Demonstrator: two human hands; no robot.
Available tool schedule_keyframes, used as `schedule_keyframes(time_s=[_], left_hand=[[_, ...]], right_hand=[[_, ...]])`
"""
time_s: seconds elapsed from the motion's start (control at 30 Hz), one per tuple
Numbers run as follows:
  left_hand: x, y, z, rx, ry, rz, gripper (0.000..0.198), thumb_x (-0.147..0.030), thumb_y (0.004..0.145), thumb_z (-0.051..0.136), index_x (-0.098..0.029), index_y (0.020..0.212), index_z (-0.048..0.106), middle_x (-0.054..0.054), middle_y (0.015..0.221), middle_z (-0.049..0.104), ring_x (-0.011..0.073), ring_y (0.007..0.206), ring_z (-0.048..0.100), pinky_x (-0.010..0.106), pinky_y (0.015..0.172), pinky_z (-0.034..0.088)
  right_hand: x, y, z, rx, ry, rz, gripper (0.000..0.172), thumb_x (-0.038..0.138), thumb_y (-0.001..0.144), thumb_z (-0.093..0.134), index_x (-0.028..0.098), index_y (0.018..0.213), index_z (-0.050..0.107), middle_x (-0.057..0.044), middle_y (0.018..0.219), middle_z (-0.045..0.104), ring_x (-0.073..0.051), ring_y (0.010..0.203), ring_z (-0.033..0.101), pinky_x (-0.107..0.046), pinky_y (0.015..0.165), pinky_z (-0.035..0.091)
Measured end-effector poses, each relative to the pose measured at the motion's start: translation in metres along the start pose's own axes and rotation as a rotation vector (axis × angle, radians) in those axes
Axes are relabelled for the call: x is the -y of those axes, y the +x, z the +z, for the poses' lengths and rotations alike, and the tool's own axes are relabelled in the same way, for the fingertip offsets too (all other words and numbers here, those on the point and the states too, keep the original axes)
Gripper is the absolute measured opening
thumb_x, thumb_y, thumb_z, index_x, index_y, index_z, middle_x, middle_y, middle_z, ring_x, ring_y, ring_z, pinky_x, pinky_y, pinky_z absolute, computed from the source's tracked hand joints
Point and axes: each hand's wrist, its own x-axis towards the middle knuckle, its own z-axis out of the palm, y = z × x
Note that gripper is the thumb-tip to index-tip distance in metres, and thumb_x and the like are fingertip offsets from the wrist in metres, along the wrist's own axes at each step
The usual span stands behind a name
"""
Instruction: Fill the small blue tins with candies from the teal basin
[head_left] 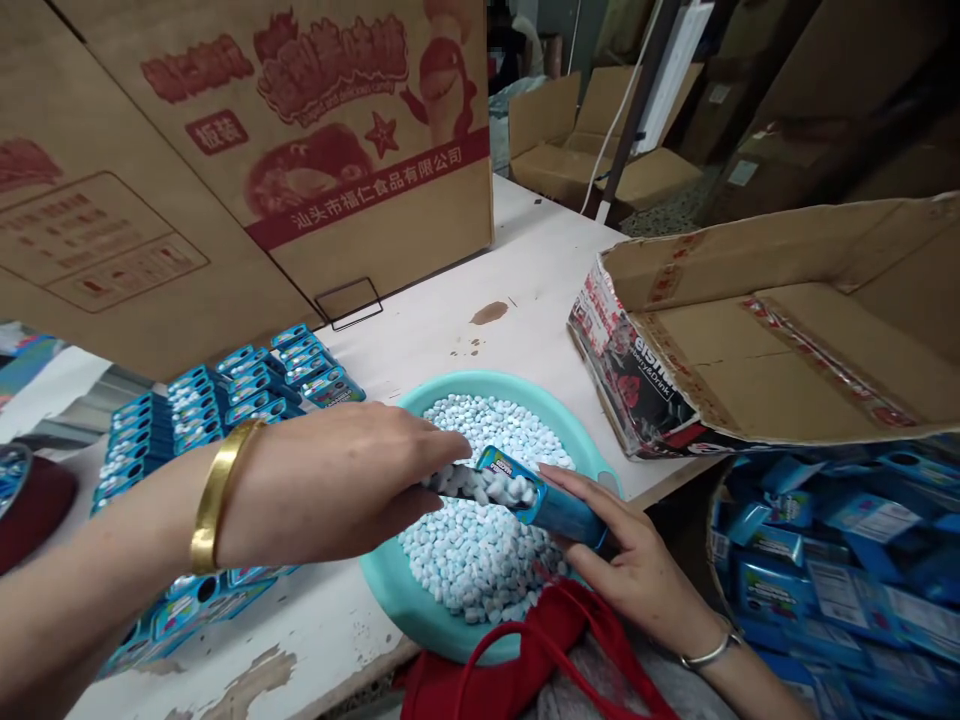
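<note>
My right hand (634, 555) holds a small blue tin (544, 500), open and filled with pale blue-white candies, over a teal basin (409, 600) heaped with the same candies (480, 555). My left hand (337, 480), with a gold bangle on the wrist, is closed, fingertips pressing candies into the tin's open top. A silver bracelet sits on my right wrist.
Rows of filled blue tins (225, 400) stand on the white table (525, 260) to the left. An open cardboard box (787, 330) lies at right, with a container of blue tins (840, 560) below it. A large printed carton (315, 150) stands behind. A red bag (525, 660) lies at the near edge.
</note>
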Motion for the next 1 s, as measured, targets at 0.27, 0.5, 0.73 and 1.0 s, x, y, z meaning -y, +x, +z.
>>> schedule_keyframes(time_s=[0.27, 0.5, 0.73, 1.0], left_hand=[[-0.01, -0.004, -0.002, -0.138, 0.002, -0.029, 0.029, -0.048, 0.089, 0.047, -0.025, 0.086, 0.064, 0.002, 0.074, 0.056, 0.0178, 0.072, 0.058, 0.029, 0.068, 0.045], [0.072, 0.042, 0.07, -0.221, 0.332, -0.132, 0.024, -0.021, 0.095, 0.037, -0.017, 0.11, 0.055, 0.009, 0.099, 0.062, 0.0214, 0.086, 0.059, 0.033, 0.073, 0.047], [0.08, 0.083, 0.172, -0.1, 0.277, 0.011, 0.024, -0.012, 0.093, 0.038, -0.018, 0.114, 0.049, 0.011, 0.107, 0.06, 0.0239, 0.096, 0.059, 0.034, 0.076, 0.049], [0.055, 0.058, 0.176, 0.031, -0.231, 0.165, 0.026, -0.021, 0.091, 0.049, -0.019, 0.117, 0.045, 0.007, 0.104, 0.063, 0.0193, 0.09, 0.06, 0.028, 0.079, 0.046]], right_hand=[[-0.005, 0.001, 0.003, -0.049, 0.014, -0.014, 0.057, 0.012, 0.078, 0.057, 0.029, 0.132, 0.054, -0.005, 0.134, 0.059, -0.024, 0.125, 0.054, -0.042, 0.108, 0.042], [-0.011, 0.005, 0.006, -0.339, 0.207, 0.17, 0.034, 0.028, 0.082, 0.067, 0.026, 0.116, 0.06, -0.006, 0.116, 0.063, -0.022, 0.109, 0.06, -0.039, 0.099, 0.048], [-0.008, 0.011, 0.006, -0.42, 0.391, 0.276, 0.035, 0.033, 0.075, 0.075, 0.025, 0.106, 0.06, -0.003, 0.101, 0.07, -0.021, 0.093, 0.066, -0.035, 0.087, 0.055], [-0.005, 0.014, 0.003, -0.452, 0.45, 0.337, 0.034, 0.033, 0.069, 0.079, 0.024, 0.096, 0.062, -0.002, 0.098, 0.069, -0.021, 0.094, 0.065, -0.039, 0.091, 0.054]])
